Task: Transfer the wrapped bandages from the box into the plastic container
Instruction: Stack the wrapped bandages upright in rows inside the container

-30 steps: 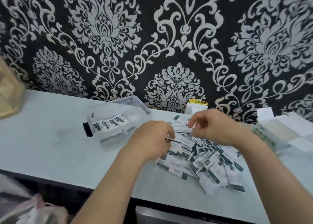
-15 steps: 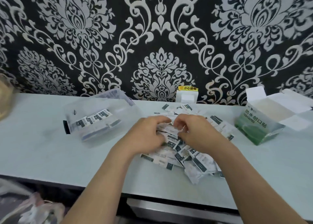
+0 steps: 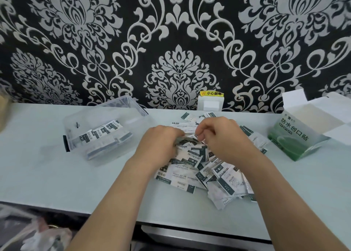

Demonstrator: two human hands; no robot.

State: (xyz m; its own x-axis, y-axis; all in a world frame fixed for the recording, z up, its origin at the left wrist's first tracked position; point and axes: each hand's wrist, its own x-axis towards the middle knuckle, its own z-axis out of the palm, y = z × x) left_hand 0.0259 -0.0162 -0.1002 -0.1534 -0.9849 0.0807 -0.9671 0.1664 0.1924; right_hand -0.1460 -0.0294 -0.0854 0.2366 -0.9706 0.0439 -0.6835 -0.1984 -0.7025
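A loose pile of white and dark green wrapped bandages (image 3: 212, 174) lies on the pale table (image 3: 47, 174) in front of me. My left hand (image 3: 157, 146) and my right hand (image 3: 222, 136) sit on the far part of the pile, fingers curled into it, gathering wrappers between them. What exactly each fingertip pinches is hidden. The clear plastic container (image 3: 102, 131) stands to the left, with several wrapped bandages inside. The green and white bandage box (image 3: 300, 136) lies open at the right.
A white wall socket (image 3: 209, 103) with a yellow warning label sits at the back by the patterned wall. A brown object (image 3: 3, 110) shows at the far left edge. A plastic bag (image 3: 38, 235) hangs below the table's front edge.
My hands have come together over the pile's far side, and the right hand has drawn in from further back. The camera has turned right, so the container and box sit more to the left.
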